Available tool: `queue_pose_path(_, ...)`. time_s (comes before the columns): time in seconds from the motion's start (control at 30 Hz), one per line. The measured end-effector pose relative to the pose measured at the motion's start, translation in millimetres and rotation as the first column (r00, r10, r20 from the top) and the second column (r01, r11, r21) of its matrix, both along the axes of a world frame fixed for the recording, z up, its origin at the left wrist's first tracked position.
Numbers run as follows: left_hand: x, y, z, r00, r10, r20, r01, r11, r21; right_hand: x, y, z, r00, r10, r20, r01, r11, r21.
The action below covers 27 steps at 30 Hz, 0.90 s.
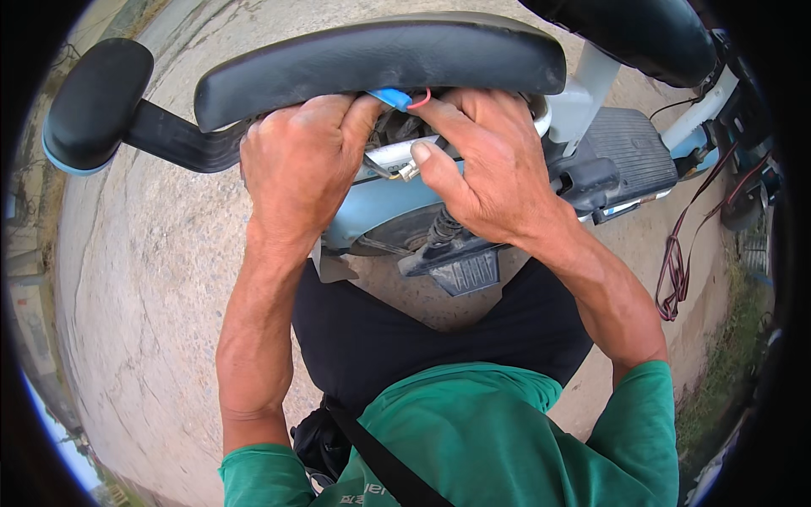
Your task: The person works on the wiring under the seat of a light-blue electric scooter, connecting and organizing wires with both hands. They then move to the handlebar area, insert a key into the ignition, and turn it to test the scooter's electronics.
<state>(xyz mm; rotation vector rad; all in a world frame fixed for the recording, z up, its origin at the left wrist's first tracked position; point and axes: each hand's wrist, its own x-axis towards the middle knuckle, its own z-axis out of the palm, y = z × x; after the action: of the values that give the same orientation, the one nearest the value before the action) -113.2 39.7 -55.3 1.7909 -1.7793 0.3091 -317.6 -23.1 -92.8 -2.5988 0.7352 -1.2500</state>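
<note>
Both my hands reach under the black padded seat (380,68) of a light-blue electric scooter (380,207). My left hand (304,148) is closed, its knuckles close below the seat and its fingertips hidden. Beside its inner edge a bright blue piece (391,98) shows, with a short red wire (420,101) at its end. My right hand (494,152) has its fingers bent in under the seat near that wire, their tips hidden too. Its thumb sticks out beside a small silver metal fitting (409,171). What either hand grips is out of sight.
A black padded backrest (97,106) juts out left on a bent arm. On the right are a ridged black footboard (629,156), another black seat (634,34) and a hanging bundle of dark red cord (672,279). A black pedal (465,272) sits low between my knees, above concrete ground (160,279).
</note>
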Motion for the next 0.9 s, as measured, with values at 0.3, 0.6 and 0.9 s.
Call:
queue_pose_path(0.3, 0, -2, -1, 1.0, -0.014, 0.008, 0.014, 1.0, -0.025, 4, 4, -2, 0.998, -0.05, 0.026, 0.049, 0.998, 0.041)
queue_pose_path(0.6, 1, 1, 1, 1.0, -0.008, -0.017, 0.008, 1.0, 0.03, 1, 8, -1, 0.996, -0.055, 0.063, 0.051, 0.997, 0.064)
queue_pose_path(0.9, 0, 2, 0, 0.999, -0.017, -0.04, 0.018, 1.0, 0.022, -9, 3, -8, 0.998, 0.004, 0.07, -0.007, 0.999, 0.045)
